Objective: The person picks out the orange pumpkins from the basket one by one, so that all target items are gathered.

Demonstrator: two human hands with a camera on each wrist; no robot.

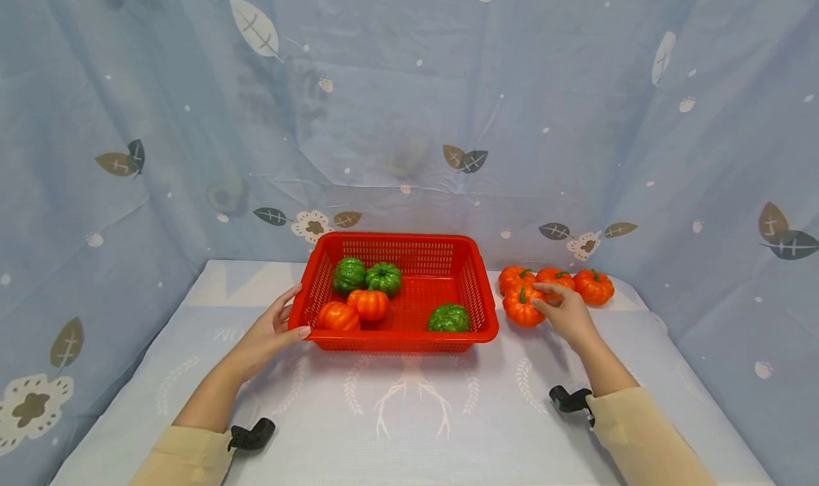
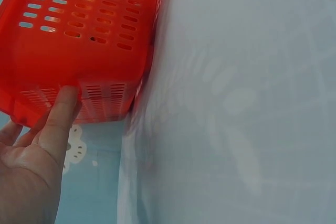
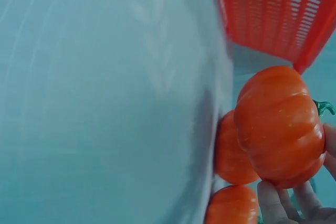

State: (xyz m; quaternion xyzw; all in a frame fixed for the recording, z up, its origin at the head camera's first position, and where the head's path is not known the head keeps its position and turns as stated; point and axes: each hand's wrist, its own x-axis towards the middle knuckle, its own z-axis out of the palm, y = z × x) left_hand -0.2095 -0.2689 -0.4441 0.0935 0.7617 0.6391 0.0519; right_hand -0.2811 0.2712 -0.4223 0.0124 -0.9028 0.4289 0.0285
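A red plastic basket [image 1: 409,342] stands on the table with two orange pumpkins [image 1: 369,305] and several green pumpkins [image 1: 449,318] inside. My left hand [image 1: 264,335] holds its left end, thumb at the front corner and fingers along the side; the left wrist view shows this hand [image 2: 39,153] against the basket wall [image 2: 63,59]. To the right of the basket, my right hand [image 1: 566,315] grips an orange pumpkin [image 1: 521,308] with a green stem. In the right wrist view that pumpkin [image 3: 279,129] appears raised above the table, fingers around its side.
Several more orange pumpkins [image 1: 593,288] sit in a row at the table's back right, behind the held one. A patterned blue curtain [image 1: 397,116] hangs behind the white-covered table [image 1: 409,443]. Black cameras [image 1: 252,435] are strapped to both wrists.
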